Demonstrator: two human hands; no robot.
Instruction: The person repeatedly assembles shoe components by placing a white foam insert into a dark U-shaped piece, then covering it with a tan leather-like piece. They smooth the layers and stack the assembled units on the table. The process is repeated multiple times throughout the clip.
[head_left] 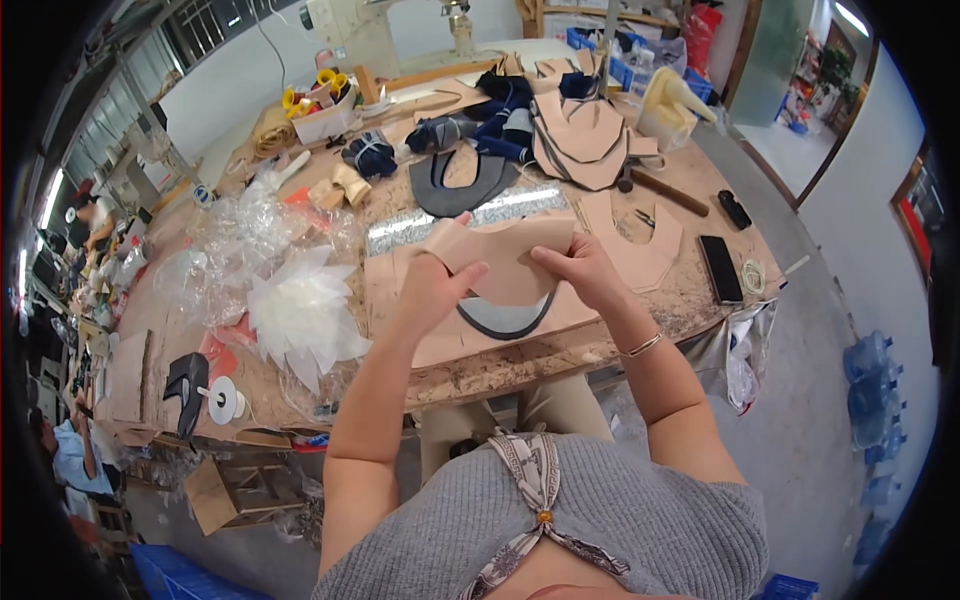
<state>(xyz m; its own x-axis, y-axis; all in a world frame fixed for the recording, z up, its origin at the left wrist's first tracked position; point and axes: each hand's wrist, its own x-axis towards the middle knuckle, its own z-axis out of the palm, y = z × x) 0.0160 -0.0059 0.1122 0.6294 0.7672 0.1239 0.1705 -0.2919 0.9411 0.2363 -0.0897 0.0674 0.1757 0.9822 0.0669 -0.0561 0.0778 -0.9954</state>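
Note:
A beige, curved piece of leather-like sheet (512, 262) is held up over the near edge of the workbench, bent between both hands. My left hand (440, 285) grips its left end, thumb lying across the near face. At the other end, my right hand (585, 268) pinches it between thumb and fingers. Below it on the bench lies a grey curved piece with a dark rim (505, 318), partly covered by the held sheet. Just beyond sits a shiny metal-looking plate (400, 230), and behind that a dark grey U-shaped piece (440, 190).
A hammer (672, 192), black phone (720, 268) and small pliers (645, 217) lie to the right. Stacked beige U-shaped pieces (575, 140) stand farther back. Clear plastic bags (260, 230) and jagged white sheets (305, 315) cover the left. A tape dispenser (185, 390) rests near the left edge.

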